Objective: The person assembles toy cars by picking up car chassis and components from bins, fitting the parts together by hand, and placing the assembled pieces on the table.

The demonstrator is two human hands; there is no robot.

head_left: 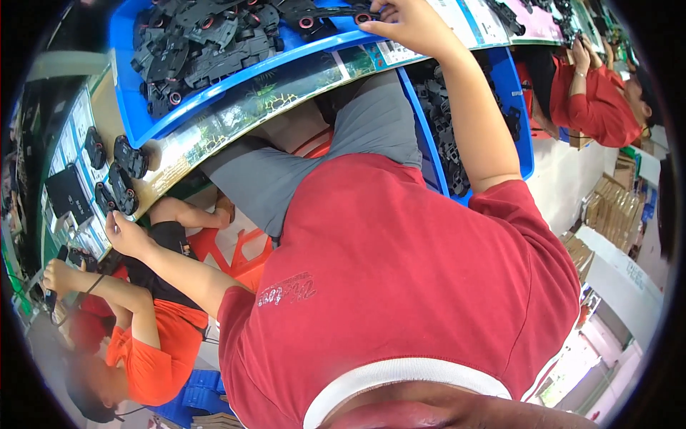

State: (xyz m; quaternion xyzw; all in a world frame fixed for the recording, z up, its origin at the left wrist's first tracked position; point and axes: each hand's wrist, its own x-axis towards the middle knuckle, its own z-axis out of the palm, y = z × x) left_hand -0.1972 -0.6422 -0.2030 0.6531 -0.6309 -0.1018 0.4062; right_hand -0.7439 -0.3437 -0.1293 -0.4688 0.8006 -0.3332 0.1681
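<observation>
Black toy car [332, 13] at the blue tray [130, 107] rim, our right hand [400, 27] pinching one end; our left hand [130, 237], near standing cars [130, 157], we can't read; a slack pinch could drop it

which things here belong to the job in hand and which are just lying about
Likely job:
- black car part, apparently held by right hand
- black cars near left hand
- blue tray of parts

Probably just about:
- cardboard stack
- red stool
</observation>
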